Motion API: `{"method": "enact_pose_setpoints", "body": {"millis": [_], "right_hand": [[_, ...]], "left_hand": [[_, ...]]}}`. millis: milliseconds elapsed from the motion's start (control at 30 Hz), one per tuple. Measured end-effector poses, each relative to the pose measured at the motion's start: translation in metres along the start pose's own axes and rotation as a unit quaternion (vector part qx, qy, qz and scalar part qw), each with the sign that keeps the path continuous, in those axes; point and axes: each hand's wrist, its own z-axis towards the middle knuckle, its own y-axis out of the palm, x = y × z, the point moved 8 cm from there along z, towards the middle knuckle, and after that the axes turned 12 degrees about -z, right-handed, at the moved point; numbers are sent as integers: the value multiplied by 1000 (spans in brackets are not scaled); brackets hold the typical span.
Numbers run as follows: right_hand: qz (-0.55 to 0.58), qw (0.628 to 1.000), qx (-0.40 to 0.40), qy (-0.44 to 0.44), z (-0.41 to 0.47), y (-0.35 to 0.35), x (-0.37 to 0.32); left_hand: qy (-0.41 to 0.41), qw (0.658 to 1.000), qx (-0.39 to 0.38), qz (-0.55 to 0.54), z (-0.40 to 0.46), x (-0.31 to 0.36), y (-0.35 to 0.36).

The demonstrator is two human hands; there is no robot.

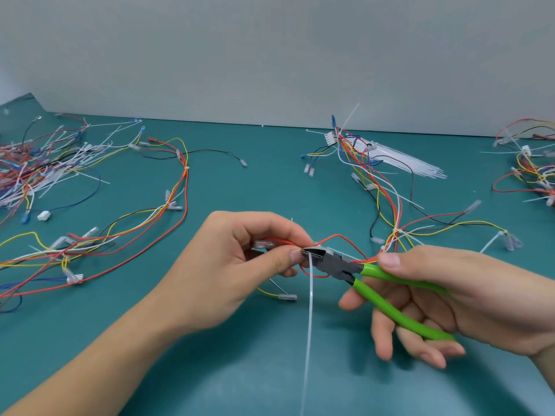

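My left hand (240,265) pinches a bundle of red wires (339,238) between thumb and fingers, just above the teal table (270,181). A long white cable tie tail (309,325) hangs down from the bundle toward me. My right hand (450,301) holds green-handled side cutters (390,298), thumb on the upper handle and fingers under the lower one. The dark jaws (318,255) sit at the tie, right beside my left thumb, and the handles are spread apart.
A wire harness (144,217) lies at the left, with a pile of wires and cut tie ends (36,166) at the far left. A pack of white cable ties (402,163) sits at the back right, more harnesses (534,172) at the right edge. A grey wall rises behind.
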Motion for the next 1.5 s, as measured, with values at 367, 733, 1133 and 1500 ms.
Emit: {"method": "enact_pose_setpoints", "body": {"millis": [367, 733, 1133, 1500], "right_hand": [[-53, 998, 34, 13, 1, -7, -1], [-90, 994, 64, 20, 2, -3, -3], [-6, 973, 231, 11, -3, -31, -3], [23, 943, 330, -30, -13, -46, -11]], "left_hand": [[-10, 1000, 0, -4, 0, -3, 0], [-13, 1000, 5, -6, 0, -7, -1], [-89, 986, 119, -74, 7, -40, -28], [-127, 977, 166, -33, 10, -53, -39]]}}
